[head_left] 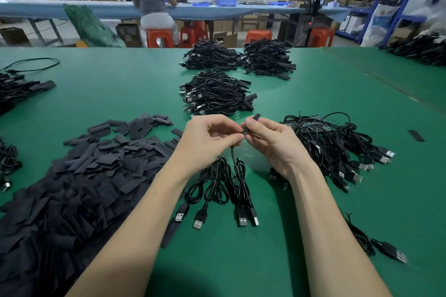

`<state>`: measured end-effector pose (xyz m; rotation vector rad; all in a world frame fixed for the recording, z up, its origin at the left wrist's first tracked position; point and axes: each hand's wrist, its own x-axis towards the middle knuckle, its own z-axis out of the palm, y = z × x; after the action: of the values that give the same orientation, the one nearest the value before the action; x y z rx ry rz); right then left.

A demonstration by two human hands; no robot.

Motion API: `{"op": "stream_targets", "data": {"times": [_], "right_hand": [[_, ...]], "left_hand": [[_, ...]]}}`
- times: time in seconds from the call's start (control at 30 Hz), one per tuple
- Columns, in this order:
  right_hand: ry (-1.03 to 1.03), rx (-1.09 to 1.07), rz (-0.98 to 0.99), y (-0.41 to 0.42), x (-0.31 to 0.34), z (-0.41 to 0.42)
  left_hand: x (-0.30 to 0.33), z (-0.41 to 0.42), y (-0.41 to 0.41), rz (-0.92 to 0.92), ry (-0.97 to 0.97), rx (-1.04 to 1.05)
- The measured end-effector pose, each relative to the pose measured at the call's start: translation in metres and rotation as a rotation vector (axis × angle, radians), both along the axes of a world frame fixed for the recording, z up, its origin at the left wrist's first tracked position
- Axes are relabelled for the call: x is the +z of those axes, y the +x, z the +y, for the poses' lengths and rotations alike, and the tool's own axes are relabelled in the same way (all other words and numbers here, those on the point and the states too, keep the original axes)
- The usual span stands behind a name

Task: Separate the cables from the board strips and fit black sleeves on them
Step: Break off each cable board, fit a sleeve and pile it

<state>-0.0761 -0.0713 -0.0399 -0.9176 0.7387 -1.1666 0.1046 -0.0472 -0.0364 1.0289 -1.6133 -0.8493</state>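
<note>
While the left hand pinches the end of a black cable between curled fingers, the right hand grips a black sleeve right against that end, above the green surface. Loose sleeves are heaped at left; cables on board strips lie at right.

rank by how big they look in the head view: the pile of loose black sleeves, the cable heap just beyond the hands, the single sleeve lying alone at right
1. Pile of loose black sleeves, though it lies nearest the camera, which inflates it.
2. Cable heap beyond the hands.
3. Single sleeve lying alone, by far the smallest.
</note>
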Motion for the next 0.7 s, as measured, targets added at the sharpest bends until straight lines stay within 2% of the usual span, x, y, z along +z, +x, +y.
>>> {"op": "stream_targets", "data": {"times": [0.3, 0.7], "right_hand": [[-0.009, -0.015, 0.029, 0.008, 0.001, 0.005], [-0.066, -0.168, -0.026, 0.014, 0.003, 0.005]], "left_hand": [[-0.004, 0.001, -0.004, 0.105, 0.020, 0.015], [-0.006, -0.001, -0.006, 0.182, 0.028, 0.066]]}}
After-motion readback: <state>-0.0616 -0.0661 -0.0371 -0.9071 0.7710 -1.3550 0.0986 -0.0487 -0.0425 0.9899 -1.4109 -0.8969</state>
